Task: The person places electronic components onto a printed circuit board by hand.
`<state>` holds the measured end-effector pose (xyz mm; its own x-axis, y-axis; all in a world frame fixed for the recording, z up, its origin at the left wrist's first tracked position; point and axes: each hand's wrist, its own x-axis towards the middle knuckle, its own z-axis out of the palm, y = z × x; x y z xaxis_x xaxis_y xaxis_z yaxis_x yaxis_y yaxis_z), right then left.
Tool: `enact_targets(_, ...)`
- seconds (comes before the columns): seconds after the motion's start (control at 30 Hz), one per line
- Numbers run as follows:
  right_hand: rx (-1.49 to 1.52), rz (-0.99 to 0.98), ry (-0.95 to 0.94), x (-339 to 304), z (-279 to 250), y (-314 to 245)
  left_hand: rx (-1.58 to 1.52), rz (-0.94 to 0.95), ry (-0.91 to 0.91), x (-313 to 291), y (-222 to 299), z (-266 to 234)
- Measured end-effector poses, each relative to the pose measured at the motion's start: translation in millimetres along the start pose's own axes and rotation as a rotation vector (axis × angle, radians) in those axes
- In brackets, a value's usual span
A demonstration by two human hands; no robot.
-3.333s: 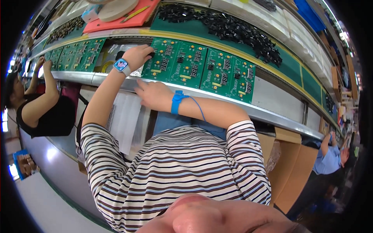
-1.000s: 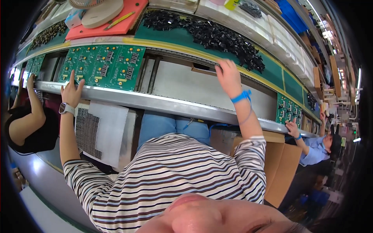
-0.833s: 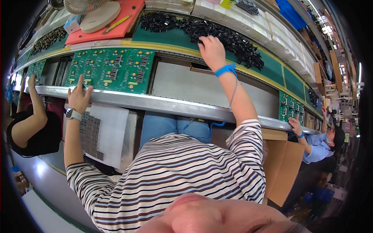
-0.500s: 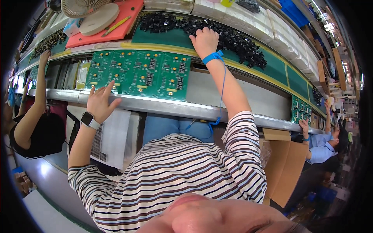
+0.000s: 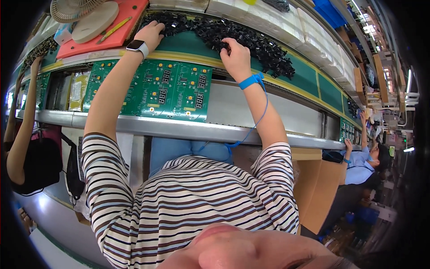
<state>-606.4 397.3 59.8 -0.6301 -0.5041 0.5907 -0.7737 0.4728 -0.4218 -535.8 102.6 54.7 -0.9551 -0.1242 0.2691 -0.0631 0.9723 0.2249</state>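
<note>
My left hand [image 5: 151,36] reaches over the line to the left end of a long pile of small black parts [image 5: 260,49]. Its fingers are bent down at the pile, and whatever they grip is hidden. My right hand [image 5: 236,58] is at the near edge of the same pile, with thumb and fingers curled in; what lies between them is too small to make out. Below my hands, a green circuit board panel [image 5: 148,94] with digit displays and small yellow-white parts rests on the rails, partly covered by my left forearm.
A metal rail [image 5: 179,130] runs along the near side. A red-pink board [image 5: 107,38] holds a yellow cutter and a fan's round base at upper left. White foam blocks [image 5: 260,22] line the back. A cardboard box [image 5: 320,188] stands at right. Co-workers sit on both sides.
My left hand has left the circuit board and moved up to the pile of black parts. My right hand has drawn slightly back toward the pile's near edge, its fingers curling. The view has shifted slightly.
</note>
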Motion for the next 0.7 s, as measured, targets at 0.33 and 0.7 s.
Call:
enact_targets(0.33,0.245,-0.155,-0.239,-32,-3,-71,-0.2,0.059,0.052,-50,11,-22)
enact_targets(0.7,0.016,-0.336,-0.33,-62,20,-88,-0.29,0.216,-0.079,-147,17,-63)
